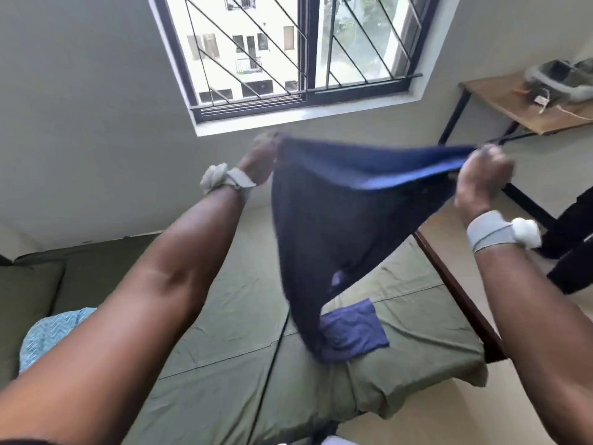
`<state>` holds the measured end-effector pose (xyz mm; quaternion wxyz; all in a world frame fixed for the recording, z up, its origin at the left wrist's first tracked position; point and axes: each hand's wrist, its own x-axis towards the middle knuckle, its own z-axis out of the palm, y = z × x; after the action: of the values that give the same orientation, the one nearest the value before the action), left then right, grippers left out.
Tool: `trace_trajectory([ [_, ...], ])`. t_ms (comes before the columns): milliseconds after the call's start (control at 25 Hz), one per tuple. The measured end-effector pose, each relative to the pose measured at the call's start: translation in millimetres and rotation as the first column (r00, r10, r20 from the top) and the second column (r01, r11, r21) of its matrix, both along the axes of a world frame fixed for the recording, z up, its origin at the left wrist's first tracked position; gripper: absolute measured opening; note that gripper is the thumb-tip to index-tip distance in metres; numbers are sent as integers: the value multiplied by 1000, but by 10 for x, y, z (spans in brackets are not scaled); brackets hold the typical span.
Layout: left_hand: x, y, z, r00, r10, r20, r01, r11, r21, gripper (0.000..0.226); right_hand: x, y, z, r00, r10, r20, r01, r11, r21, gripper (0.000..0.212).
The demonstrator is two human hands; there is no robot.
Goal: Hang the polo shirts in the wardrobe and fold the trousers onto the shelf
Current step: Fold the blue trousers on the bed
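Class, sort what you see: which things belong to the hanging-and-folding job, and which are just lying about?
Job: navy garment, left hand, right hand.
Lying about: bed, patterned blue cloth, wooden desk, window.

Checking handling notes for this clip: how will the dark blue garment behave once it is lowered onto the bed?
Probably floppy: the dark blue garment sags deeply between the left hand and right hand. Likely light, since an edge grip holds it. It should crumple on the bed unless spread.
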<state>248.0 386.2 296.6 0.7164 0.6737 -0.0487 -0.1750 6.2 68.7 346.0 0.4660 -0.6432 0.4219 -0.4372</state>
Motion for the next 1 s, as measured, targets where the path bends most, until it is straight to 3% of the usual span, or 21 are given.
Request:
trace_trajectory([
  [80,406,-365,92,972,-130,195,152,983,-105,34,-76,-121,478,972,-125,201,168,963,-212,32],
  [120,547,-508,240,969,-91,231,132,976,-171,33,-194,-104,677,935,-107,338,206,940,-273,32],
  [160,479,-662,484,975,-99,198,141,967,-214,28,-214,-66,786,922,-65,382,209,914,-349,35],
  [240,79,-640,915,998,-35,50,44,979,-199,31,-369,496,639,960,77,270,53,894,-445,42],
  [320,169,-375,664,994,-3,114,4,1000,-11,34,-516,1152,132,979,202,39,-156,852,-500,44],
  [400,353,91,181,990,82,113,-102,976,192,29,-650,1826,-567,919,343,-195,-394,822,-411,48],
  [520,577,925,-800,945,291,148,-326,858,396,21,-839,2925,-1474,718,472,-512,-617,772,-154,42],
  [640,687,2002,-1918,936,293,196,-352,747,564,10,-825,4001,-2222,442,551,-708,-770,638,16,15],
  [760,586,3144,-3112,938,337,86,-304,674,673,24,-602,4924,-2964,351,584,-732,-878,476,-41,12],
  [840,512,3911,-3841,912,409,32,-308,631,712,31,-432,5531,-3437,193,654,-731,-949,314,31,10],
  [1000,360,4884,-4817,883,467,-51,-299,643,705,35,-218,6338,-4147,-148,664,-733,-979,6,203,6],
])
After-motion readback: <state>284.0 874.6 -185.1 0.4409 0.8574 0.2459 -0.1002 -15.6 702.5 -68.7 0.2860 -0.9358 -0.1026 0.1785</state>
